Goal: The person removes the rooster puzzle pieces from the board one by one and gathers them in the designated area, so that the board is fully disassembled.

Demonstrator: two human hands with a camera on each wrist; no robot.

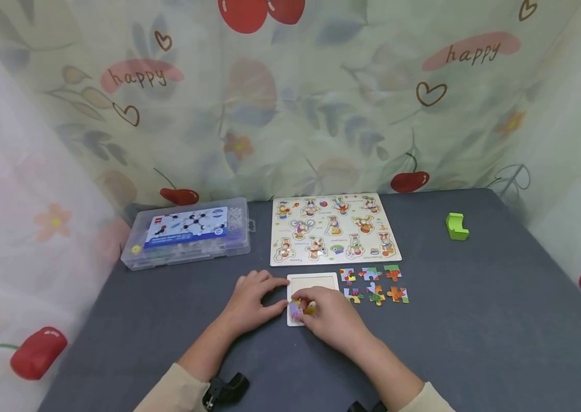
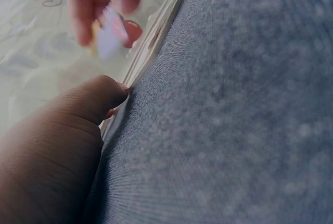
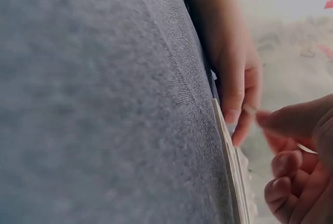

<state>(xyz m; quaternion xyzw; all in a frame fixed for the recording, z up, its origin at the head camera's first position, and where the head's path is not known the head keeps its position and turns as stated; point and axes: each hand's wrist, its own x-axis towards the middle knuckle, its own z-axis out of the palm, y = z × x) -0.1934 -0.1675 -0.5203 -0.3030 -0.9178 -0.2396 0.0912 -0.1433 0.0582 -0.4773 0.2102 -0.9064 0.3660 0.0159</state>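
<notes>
A small white square puzzle tray [image 1: 316,276] lies flat on the table in the head view. My right hand [image 1: 335,318] is over its lower left part and pinches a lavender jigsaw piece [image 1: 295,310] between thumb and fingers. Something yellow shows beside that piece, partly hidden by the fingers. In the left wrist view the lavender piece [image 2: 109,41] is held tilted, above the tray. My left hand [image 1: 250,300] rests at the tray's left edge, thumb and forefinger spread and touching it. Several loose jigsaw pieces [image 1: 375,292] lie in two rows right of the tray.
Behind the tray lies a large picture board [image 1: 335,227] with cartoon figures. A clear plastic case [image 1: 187,233] with a molecule-model label stands at the back left. A small green block [image 1: 457,227] sits at the back right. Patterned cloth [image 1: 290,114] hangs behind the table.
</notes>
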